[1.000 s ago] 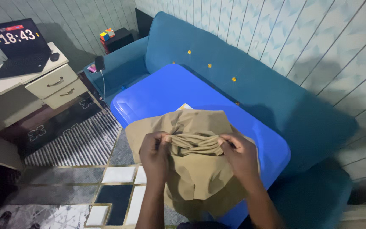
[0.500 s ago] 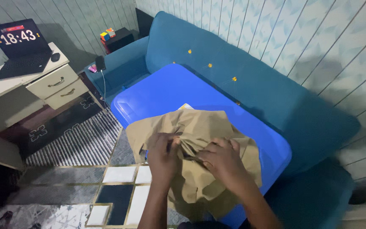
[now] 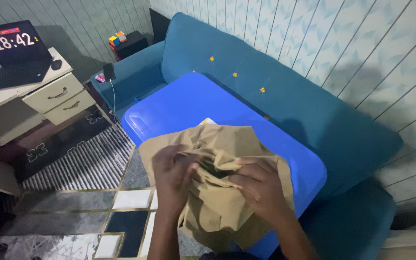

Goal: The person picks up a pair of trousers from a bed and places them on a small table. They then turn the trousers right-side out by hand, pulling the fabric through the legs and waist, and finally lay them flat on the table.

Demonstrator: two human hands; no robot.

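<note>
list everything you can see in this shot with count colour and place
tan cloth garment: 1, tan, bunched on the lid's near end
blue plastic bin lid: 1, bright blue, centre, before the sofa
teal fabric sofa: 1, teal, along the right wall
open black laptop: 1, black, on the desk, upper left
cream wooden desk: 1, cream, two drawers, left
striped rug: 1, grey and white, floor
left hand: 1, gripping the cloth
right hand: 1, gripping the cloth

From my end both forearms reach up from the bottom edge, left hand (image 3: 172, 175) and right hand (image 3: 261, 188) close together, fingers curled in, a bit blurry.
</note>
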